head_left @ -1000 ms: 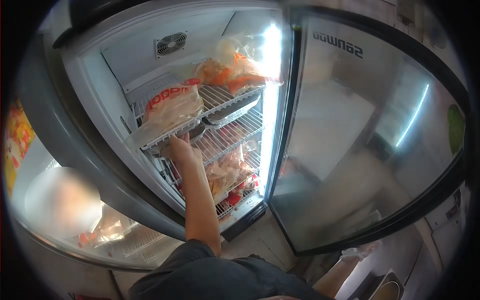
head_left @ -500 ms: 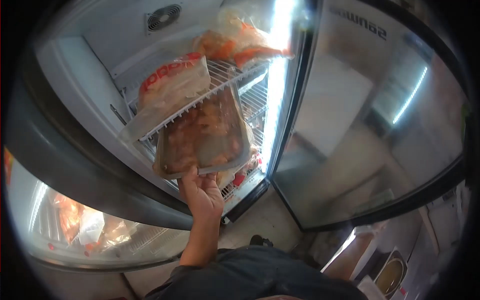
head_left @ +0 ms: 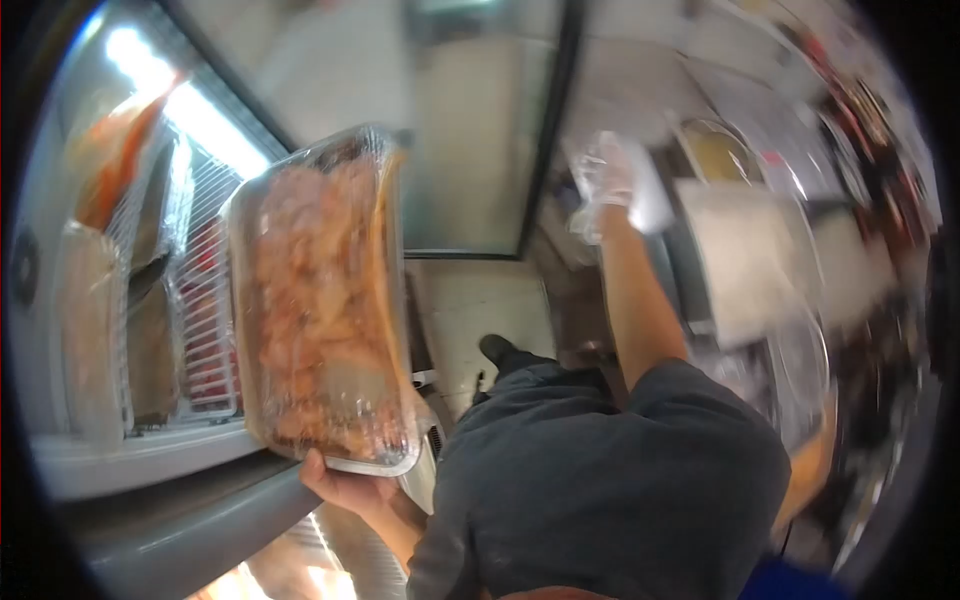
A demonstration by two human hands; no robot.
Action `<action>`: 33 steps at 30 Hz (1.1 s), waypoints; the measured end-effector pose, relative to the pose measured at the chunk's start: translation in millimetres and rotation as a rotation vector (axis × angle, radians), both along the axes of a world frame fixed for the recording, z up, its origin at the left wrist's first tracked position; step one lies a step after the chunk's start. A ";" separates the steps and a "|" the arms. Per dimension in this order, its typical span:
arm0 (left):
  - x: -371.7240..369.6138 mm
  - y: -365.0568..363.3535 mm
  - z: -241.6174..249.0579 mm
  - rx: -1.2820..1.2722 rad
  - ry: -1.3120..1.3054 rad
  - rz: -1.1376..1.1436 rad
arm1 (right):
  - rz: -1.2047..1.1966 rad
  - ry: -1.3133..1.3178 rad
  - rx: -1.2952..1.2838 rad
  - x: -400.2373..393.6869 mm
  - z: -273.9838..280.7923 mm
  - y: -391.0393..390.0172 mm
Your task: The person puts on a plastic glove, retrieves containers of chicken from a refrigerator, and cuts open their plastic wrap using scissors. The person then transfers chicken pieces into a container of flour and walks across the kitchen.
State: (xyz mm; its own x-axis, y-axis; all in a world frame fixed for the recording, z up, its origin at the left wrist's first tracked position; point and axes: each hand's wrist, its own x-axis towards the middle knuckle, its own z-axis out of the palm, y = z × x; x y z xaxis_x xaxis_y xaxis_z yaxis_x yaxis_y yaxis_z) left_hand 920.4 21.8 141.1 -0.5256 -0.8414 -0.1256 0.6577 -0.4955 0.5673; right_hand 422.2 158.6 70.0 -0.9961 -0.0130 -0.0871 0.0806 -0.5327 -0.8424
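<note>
A metal tray (head_left: 400, 456) full of raw-looking meat pieces (head_left: 310, 290), covered with clear plastic film, is outside the fridge shelves and tilted up in front of me. My left hand (head_left: 345, 487) grips its near rim, thumb on the upper side and fingers mostly hidden beneath. My right hand (head_left: 606, 175), in a clear plastic glove, is stretched out to the right, near a white surface by the counter. Motion blur smears its fingers, so whether it holds anything does not show.
The open fridge's wire shelves (head_left: 208, 300) hold bagged food, including an orange bag (head_left: 110, 165). Its framed glass door (head_left: 480, 130) stands open ahead. On the right are a blurred counter with a pale board (head_left: 750, 255) and a container of yellowish contents (head_left: 717, 150).
My left hand has drawn the tray out from under the wire shelf. My view has swung right, and my gloved right hand has come into sight.
</note>
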 end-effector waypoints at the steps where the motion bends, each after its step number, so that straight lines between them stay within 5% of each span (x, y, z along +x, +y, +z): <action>1: 2.8 6.1 -2.8 0.028 -0.072 0.053 | 0.038 -0.097 0.109 41.2 18.4 14.5; 7: 14.0 23.7 -34.2 0.047 -0.297 -0.122 | 0.210 -0.300 0.647 173.9 -20.6 117.1; 14: -9.8 44.4 -106.6 0.070 -0.273 -0.456 | 0.149 -0.417 0.739 295.9 -34.1 223.6; 17: -38.4 61.7 -101.3 0.044 -0.387 -0.529 | 0.255 -0.236 0.897 312.3 -69.1 269.6; 19: -57.2 66.5 -107.3 0.094 -0.456 -0.640 | 0.273 -0.395 0.890 314.7 -40.7 277.7; 24: -115.3 64.6 -134.3 0.064 -0.470 -0.735 | 0.465 -0.325 1.396 308.0 -37.7 297.3; 28: -161.7 65.5 -138.6 0.026 -0.506 -0.850 | 0.239 -0.456 1.192 307.3 -52.0 298.7; 33: -176.5 53.6 -170.1 0.072 -0.635 -0.932 | 0.233 -0.378 1.742 309.2 -97.0 286.4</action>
